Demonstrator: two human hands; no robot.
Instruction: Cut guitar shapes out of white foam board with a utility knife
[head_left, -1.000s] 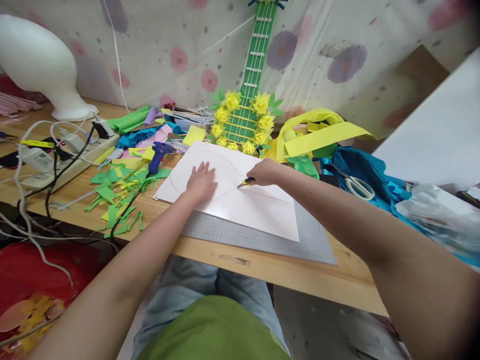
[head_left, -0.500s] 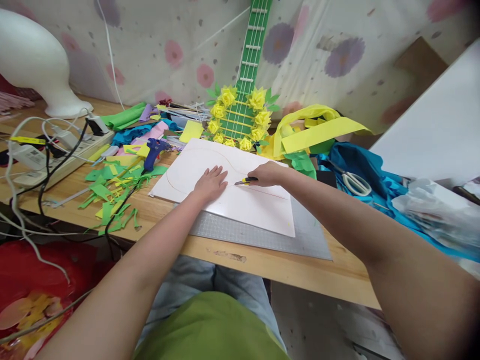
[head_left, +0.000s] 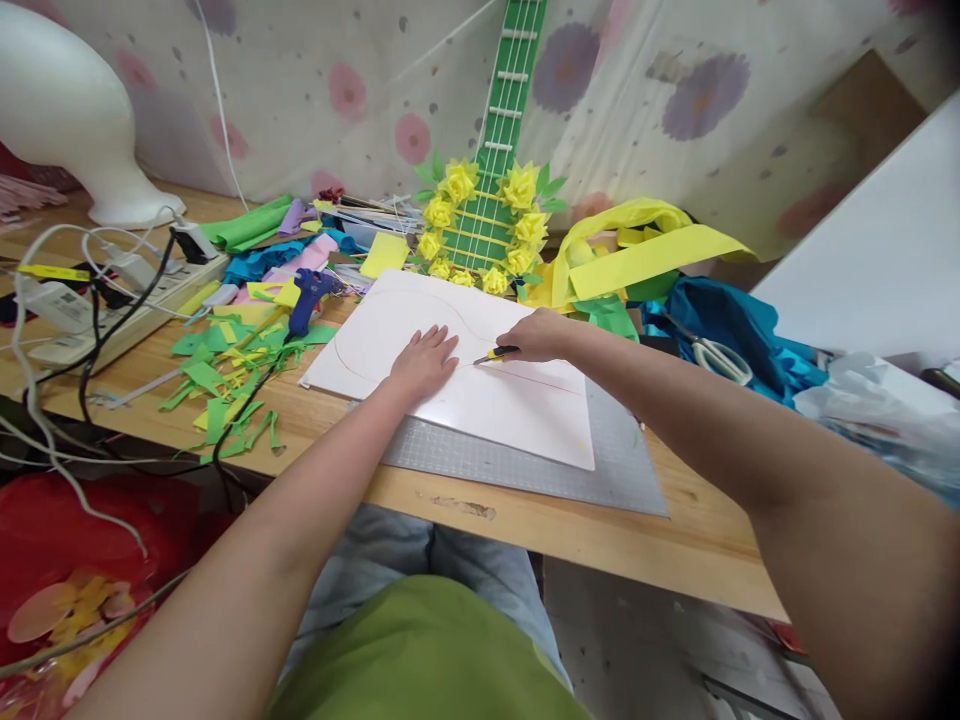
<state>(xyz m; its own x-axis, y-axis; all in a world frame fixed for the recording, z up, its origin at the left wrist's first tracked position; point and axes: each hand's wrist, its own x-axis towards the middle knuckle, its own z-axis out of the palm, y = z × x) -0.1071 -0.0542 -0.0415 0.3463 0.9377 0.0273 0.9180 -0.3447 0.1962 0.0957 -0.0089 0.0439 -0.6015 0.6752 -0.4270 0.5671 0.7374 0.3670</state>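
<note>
A white board (head_left: 517,425) with a curved outline drawn on it lies over a grey cutting mat (head_left: 622,465). Flat on the board, fingers stretched out, rests my left hand (head_left: 425,362). My right hand (head_left: 531,337) is closed around a yellow and black utility knife (head_left: 496,354). The blade tip meets the board on the drawn line, a short way right of my left hand. Behind the board stands a green guitar shape (head_left: 491,190) with white strings and yellow paper flowers around its body.
Left of the board lie a blue glue gun (head_left: 307,300), green and yellow paper scraps (head_left: 217,385) and a power strip (head_left: 135,310) with cables. A white foam head (head_left: 67,100) stands back left. Scissors (head_left: 721,360) rest on blue material at right, beside yellow paper (head_left: 660,260).
The camera view has shifted slightly. The knife stays at nearly the same spot on the line, and my left hand remains flat on the board.
</note>
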